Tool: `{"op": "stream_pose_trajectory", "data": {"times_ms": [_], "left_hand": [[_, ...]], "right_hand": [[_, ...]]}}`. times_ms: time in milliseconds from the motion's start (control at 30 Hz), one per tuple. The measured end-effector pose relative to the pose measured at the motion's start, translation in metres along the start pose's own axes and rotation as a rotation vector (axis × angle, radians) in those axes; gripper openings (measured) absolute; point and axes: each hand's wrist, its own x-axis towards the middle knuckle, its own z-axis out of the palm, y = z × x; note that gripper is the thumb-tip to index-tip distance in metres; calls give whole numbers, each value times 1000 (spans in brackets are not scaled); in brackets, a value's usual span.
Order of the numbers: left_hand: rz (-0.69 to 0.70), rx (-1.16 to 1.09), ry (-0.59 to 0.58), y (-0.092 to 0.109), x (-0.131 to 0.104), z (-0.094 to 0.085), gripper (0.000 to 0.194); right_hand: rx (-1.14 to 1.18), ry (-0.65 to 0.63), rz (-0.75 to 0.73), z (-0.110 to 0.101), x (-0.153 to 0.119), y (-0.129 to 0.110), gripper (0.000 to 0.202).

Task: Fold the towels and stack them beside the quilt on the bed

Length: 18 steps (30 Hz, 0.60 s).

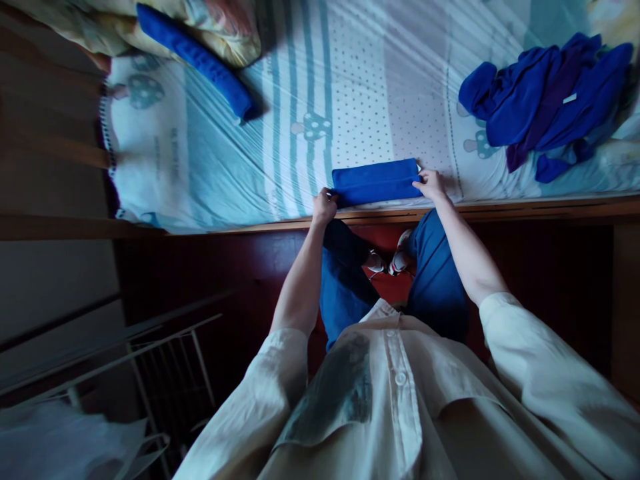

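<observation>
A blue cloth folded into a flat rectangle [375, 183] lies at the front edge of the bed. My left hand [325, 205] pinches its near left corner. At the right end, my right hand [430, 184] grips the cloth's edge between thumb and fingers, beside a small white tag. A long, narrow rolled blue cloth [195, 59] rests farther back on the left of the bed. On the right lies a crumpled heap of blue and purple cloth [550, 100] with a white label.
The bed has a patterned sheet [360, 87] and a wooden front rail [480, 212]. Yellowish bedding [225, 33] is bunched at the back left. A white metal rack [170, 360] with a pale plastic bag [65, 440] stands at the lower left.
</observation>
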Motion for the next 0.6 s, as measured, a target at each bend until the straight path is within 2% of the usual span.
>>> {"op": "stream_pose_trajectory", "data": {"times_ms": [100,267,367,467,600], "left_hand": [[-17,8,-2,-1,-1,-1,30],[244,66,89,0,-3,-7,37],[358,85,26,4,-4,-8,36],[386,67,-53,5,-4,-4,41],[373,81,-159,0,-1,1,66]], "right_hand": [[-47,21,-23,-5,-4,-6,46],[-126,41,-172,-11,-9,-16,47],[-118,-13,-214,-10,-12,-23,41],[-113,-83,-228,-9,-16,-25,43],[-159,-182,-275,-8,-18,-23,60]]}}
